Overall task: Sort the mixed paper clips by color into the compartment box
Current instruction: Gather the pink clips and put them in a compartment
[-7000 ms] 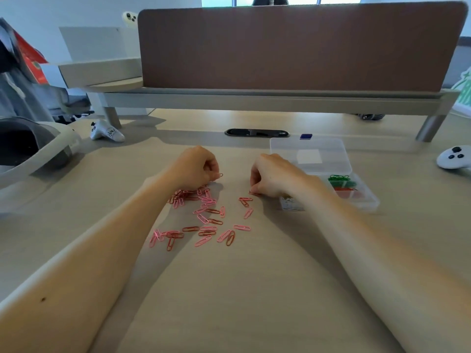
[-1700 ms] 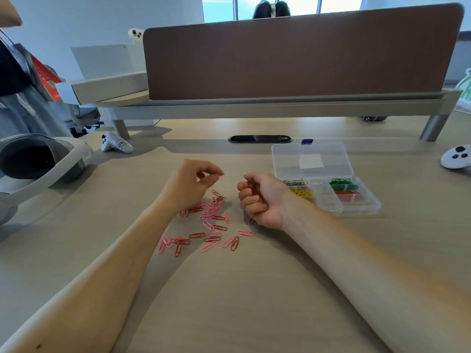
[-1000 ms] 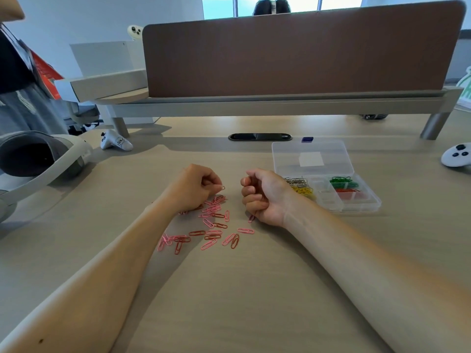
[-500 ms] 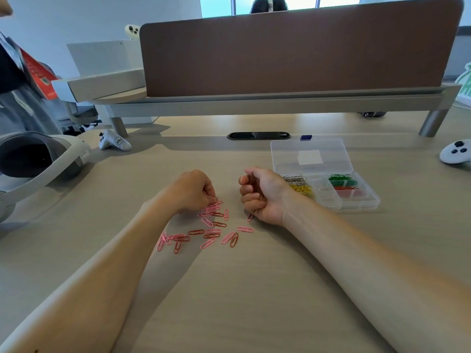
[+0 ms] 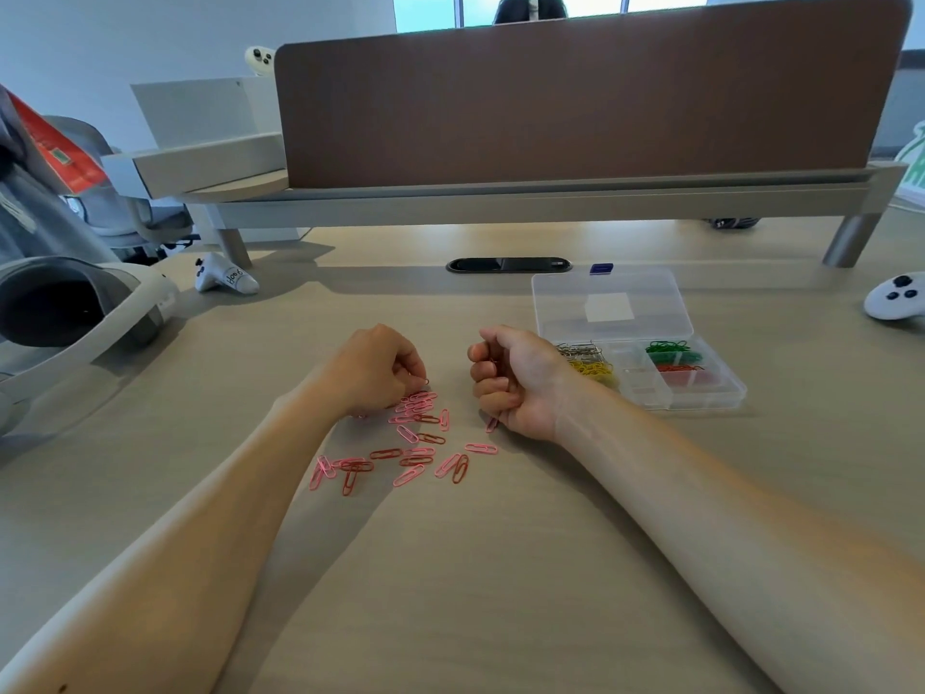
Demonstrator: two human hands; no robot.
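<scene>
Left hand (image 5: 370, 375): fingers pinch single pink paper clip (image 5: 424, 382) off far edge of pink pile (image 5: 415, 445) on tabletop (image 5: 450, 593). Right hand (image 5: 515, 388): fingers curled in fist, probably hoarding picked clips; contents hidden. Compartment box (image 5: 721, 399) open just right, ready for drop.

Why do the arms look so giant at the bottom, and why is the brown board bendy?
Head view: the wide-angle lens stretches the left arm and right arm near the edge and bows the brown divider; same head view: windows glare white, shadows lie beside both arms on the desk.
</scene>
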